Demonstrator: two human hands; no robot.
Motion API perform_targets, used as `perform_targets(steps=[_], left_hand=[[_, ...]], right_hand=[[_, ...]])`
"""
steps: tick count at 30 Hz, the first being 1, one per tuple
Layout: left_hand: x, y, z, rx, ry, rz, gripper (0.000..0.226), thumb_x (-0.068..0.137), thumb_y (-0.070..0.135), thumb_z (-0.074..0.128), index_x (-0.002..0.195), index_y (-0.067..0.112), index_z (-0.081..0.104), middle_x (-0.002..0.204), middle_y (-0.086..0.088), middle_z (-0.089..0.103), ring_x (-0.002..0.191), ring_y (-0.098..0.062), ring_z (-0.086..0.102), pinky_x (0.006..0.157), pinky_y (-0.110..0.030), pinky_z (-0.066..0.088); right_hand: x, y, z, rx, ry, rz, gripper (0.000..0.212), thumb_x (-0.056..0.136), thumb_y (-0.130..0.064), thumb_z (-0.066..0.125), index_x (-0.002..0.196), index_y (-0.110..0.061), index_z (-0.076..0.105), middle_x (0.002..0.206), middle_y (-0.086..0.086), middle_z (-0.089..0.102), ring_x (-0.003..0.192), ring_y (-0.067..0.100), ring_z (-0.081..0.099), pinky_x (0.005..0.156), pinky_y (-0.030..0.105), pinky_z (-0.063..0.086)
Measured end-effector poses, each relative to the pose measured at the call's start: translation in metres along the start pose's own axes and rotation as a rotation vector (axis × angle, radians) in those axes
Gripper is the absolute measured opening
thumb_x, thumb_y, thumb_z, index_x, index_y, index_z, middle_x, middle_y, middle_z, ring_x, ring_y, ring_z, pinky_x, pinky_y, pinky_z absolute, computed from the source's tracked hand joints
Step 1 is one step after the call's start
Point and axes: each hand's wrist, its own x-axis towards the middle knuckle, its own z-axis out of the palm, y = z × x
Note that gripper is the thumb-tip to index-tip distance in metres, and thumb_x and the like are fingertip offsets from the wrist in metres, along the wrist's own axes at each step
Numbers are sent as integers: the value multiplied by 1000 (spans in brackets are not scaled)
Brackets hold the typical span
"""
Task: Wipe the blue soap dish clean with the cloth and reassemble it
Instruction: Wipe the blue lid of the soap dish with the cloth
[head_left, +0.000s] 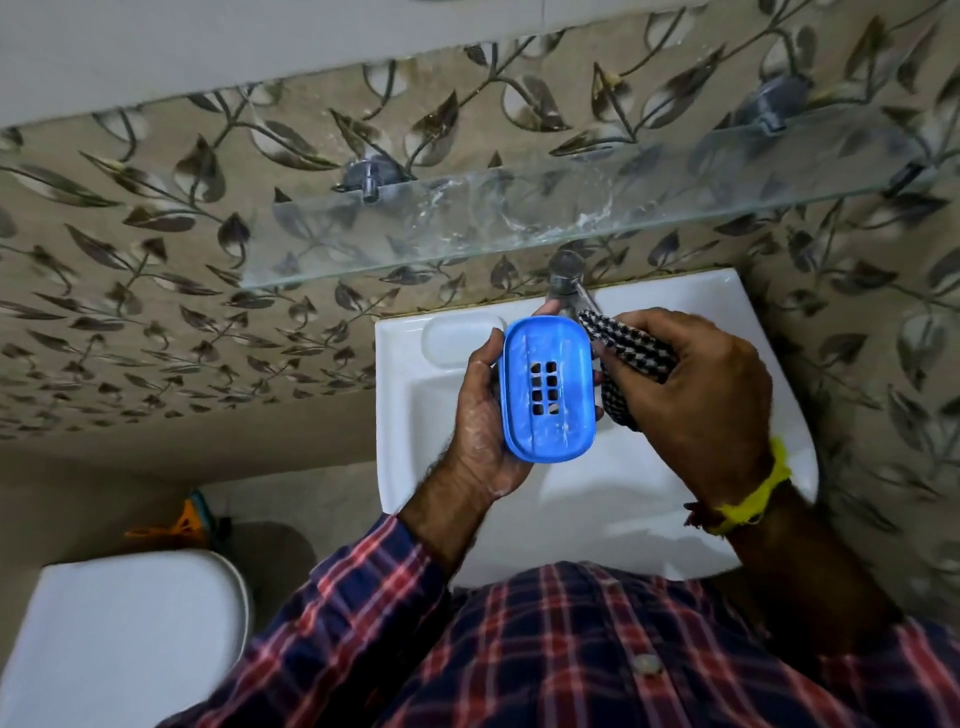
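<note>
The blue soap dish (548, 387) is held over the white sink, its slotted top face toward me, streaked with white soap residue. My left hand (480, 421) grips it from the left side, fingers curled round its back. My right hand (691, 389) holds a bunched black-and-white checked cloth (626, 345) just to the right of the dish, the cloth touching the dish's right edge.
The white sink (405, 415) lies below the hands, with a moulded soap recess (452, 343) at its back left and a chrome tap (566, 280) behind the dish. A glass shelf (519, 223) juts from the leaf-patterned wall above. A white toilet lid (124, 639) sits lower left.
</note>
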Motion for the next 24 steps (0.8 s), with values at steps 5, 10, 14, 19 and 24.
perform_targets(steps=[5,10,14,19,24], left_hand=[[-7,6,-3,89,55,83,53,100,48,38,143,22,55,113,-6,72,97,-21,70,88,-39,55],[-11,8,-1,138,27,109,48,100,47,44,143,29,53,127,-13,68,111,-27,67,97,-43,55],[-14,4,3,63,-21,108,52,96,46,49,144,27,51,135,-19,62,122,-33,60,103,-46,50],[-18,2,10,73,-13,118,54,96,46,47,145,24,47,125,-20,62,112,-32,61,96,-44,53],[-15,5,13,156,-32,189,51,100,47,43,146,25,46,115,-18,65,102,-32,62,94,-44,50]], right_hand=[[-2,-24,4,-39,-46,52,29,77,-45,69,91,-19,72,75,0,71,67,20,66,60,32,54],[3,-44,18,577,-303,470,12,82,-20,73,84,-8,72,73,9,75,67,26,74,62,44,62],[1,-57,22,997,-304,729,7,86,-6,70,90,-1,73,82,18,76,73,30,74,66,38,62],[0,-54,16,1082,-382,838,14,85,-2,69,99,0,71,90,21,74,78,32,72,74,40,61],[-4,-54,7,979,-487,734,9,87,2,64,92,3,71,83,23,72,70,31,69,64,38,61]])
